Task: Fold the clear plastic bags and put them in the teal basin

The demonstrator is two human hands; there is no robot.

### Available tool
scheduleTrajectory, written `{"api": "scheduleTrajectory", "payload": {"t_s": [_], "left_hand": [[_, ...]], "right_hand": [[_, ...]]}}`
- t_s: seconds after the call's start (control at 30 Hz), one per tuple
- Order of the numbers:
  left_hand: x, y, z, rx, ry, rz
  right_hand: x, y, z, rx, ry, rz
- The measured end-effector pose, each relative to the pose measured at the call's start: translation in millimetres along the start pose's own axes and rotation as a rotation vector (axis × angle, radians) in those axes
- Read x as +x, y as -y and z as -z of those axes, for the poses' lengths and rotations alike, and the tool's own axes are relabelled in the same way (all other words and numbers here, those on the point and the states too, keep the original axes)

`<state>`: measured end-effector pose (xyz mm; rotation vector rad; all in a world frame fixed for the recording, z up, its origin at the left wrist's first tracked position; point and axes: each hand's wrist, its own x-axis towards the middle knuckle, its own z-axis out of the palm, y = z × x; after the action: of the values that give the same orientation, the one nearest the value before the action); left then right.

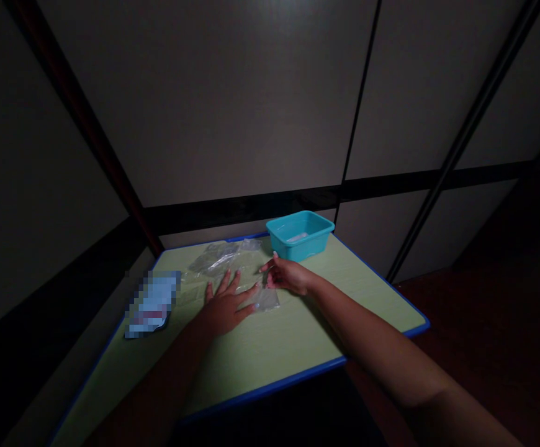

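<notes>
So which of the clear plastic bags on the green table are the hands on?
The small clear plastic bag nearest the person, under the left hand and the right hand. The crumpled clear bags farther back lie untouched.

Dim, underexposed scene, faint overhead glow on the wall, dark vignetted corners, wide-angle edge distortion.

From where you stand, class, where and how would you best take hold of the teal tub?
Probably grip the teal tub by its near long rim, coming from above: it stands upright and open-topped at the table's far edge, and that rim faces the hands.
</notes>
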<state>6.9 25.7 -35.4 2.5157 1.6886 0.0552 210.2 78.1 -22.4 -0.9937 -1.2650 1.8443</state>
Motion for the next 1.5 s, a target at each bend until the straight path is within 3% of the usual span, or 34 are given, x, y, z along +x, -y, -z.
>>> {"api": "scheduleTrajectory", "payload": {"t_s": [0.2, 0.37, 0.57, 0.77, 0.93, 1.03, 1.1, 1.17, 1.23, 1.3, 1.37, 1.5], "left_hand": [[-1.4, -4.1, 4.7, -0.024, -0.044, 0.03], [-3.8, -9.2, 7.5, -0.045, -0.102, -0.06], [-5.6, -7.8, -0.2, -0.023, 0.012, -0.083], [-6.7, -7.4, -0.2, -0.02, -0.002, -0.086], [-6.8, -9.7, 1.9, -0.003, -0.042, -0.107], [-6.7, -12.3, 0.8, 0.012, -0.046, -0.138], [-6.7, -13.4, -0.1, 0.011, -0.036, -0.153], [-6.8, -13.3, -0.1, 0.003, -0.037, -0.156], [-7.0, -11.5, 1.4, 0.001, -0.044, -0.148], [-7.0, -8.2, 4.0, 0.01, -0.022, -0.116], [-7.0, -4.4, 6.8, 0.023, 0.042, -0.075], [-7.7, 1.6, 10.1, 0.02, 0.164, -0.018]], "right_hand": [[-7.8, 10.2, 5.7, 0.02, -0.024, 0.028], [-20.3, 18.5, 8.5, 0.03, 0.23, 0.015], [-21.4, 10.6, 7.1, -0.086, 0.448, -0.036], [-21.6, 3.1, 5.1, -0.213, 0.487, -0.109], [-23.5, 4.5, 4.4, -0.237, 0.512, -0.075], [-23.1, 9.4, 3.0, -0.299, 0.424, 0.037], [-22.7, 12.6, 1.4, -0.447, 0.244, 0.181], [-23.6, 14.6, -1.0, -0.742, 0.026, 0.318], [-26.6, 15.6, -4.1, -1.095, -0.122, 0.362], [-30.9, 16.4, -6.5, -1.347, -0.111, 0.297], [-34.8, 17.5, -6.3, -1.445, -0.001, 0.222], [-37.6, 18.2, 0.9, -1.495, 0.025, 0.295]]}}
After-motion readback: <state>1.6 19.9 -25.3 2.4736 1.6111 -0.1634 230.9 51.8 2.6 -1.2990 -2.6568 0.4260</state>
